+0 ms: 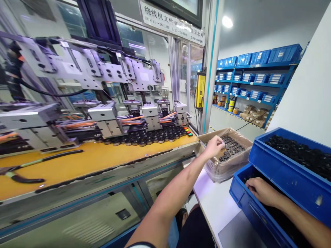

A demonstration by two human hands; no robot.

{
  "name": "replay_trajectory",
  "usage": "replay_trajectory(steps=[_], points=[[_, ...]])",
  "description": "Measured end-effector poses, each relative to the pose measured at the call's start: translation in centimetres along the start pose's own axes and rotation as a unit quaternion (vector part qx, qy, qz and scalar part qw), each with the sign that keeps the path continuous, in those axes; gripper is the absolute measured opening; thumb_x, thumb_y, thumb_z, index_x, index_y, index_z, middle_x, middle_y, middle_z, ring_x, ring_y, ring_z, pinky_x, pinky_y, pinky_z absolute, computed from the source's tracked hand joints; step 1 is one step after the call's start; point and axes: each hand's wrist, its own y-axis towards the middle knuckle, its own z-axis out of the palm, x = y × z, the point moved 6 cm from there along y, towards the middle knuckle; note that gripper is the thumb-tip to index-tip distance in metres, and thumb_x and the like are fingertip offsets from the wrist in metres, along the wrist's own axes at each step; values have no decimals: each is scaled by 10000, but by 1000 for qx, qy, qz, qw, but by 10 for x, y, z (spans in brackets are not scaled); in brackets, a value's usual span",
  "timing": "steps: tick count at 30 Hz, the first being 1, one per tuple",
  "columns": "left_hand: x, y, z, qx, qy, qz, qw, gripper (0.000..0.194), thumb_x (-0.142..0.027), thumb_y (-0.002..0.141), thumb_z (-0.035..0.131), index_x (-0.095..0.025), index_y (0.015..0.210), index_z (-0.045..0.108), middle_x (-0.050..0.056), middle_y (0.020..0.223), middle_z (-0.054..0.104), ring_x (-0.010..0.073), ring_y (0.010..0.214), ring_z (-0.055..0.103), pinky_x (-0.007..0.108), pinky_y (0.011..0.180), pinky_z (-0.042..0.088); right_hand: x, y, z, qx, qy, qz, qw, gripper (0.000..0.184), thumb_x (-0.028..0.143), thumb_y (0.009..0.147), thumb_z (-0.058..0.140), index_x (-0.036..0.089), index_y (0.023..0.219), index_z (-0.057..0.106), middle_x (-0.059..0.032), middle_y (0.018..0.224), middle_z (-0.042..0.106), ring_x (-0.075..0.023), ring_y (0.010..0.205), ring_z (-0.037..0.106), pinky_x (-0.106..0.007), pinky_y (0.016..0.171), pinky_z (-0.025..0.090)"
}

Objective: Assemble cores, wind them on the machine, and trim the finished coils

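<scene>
On a smooth white tabletop [207, 194], the left hand [214, 147], fingers bent, hung over small round parts [234, 148] in a plastic-wrapped cardboard carton [224, 168]; the right hand [261, 191], fingers curled, reached inside the lower blue bin [236, 188]. Neither hold was discernible.

bright ceiling light, purplish glare on metal, blurred stretched left edge

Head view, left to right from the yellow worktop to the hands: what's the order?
Black-handled tool → rows of dark round parts → small coloured blocks → left hand, over the cardboard box → right hand, reaching into the lower blue bin.
</scene>
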Motion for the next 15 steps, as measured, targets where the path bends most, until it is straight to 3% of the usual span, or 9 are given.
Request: replay_trajectory(steps=[3,8,11,15], points=[[-7,-70,-19,-16,-95,45,994,216,-226,875,640,-131,1062,585,88,1036,704,151,890,675,306,809,546,3,-2,-8,-40,-6,-5,999,175,122,763,494,177,638,603,-24,624,605,-165,609,577,-256,598,410],[-11,-179,-52,-56,-193,94,975,460,-235,685,823,-178,1110,658,50,933,688,135,788,611,273,763,512,23,-10,-45,-163,-4,-14,987,207,232,882,473,170,859,669,-103,887,665,-212,813,630,-333,769,495],[-22,-207,-60,-64,-239,125,961,290,-202,638,849,-189,913,758,33,860,655,93,649,534,238,646,488,66,-13,-72,-232,14,-42,972,185,264,921,482,172,941,641,-98,914,658,-196,840,623,-330,789,511],[-24,-218,-54,-46,-335,58,939,294,-170,586,865,-179,866,773,61,937,689,87,625,561,223,596,509,151,-20,-90,-288,131,-202,927,43,151,883,572,177,904,599,-42,822,638,-122,708,589,-239,644,500]])
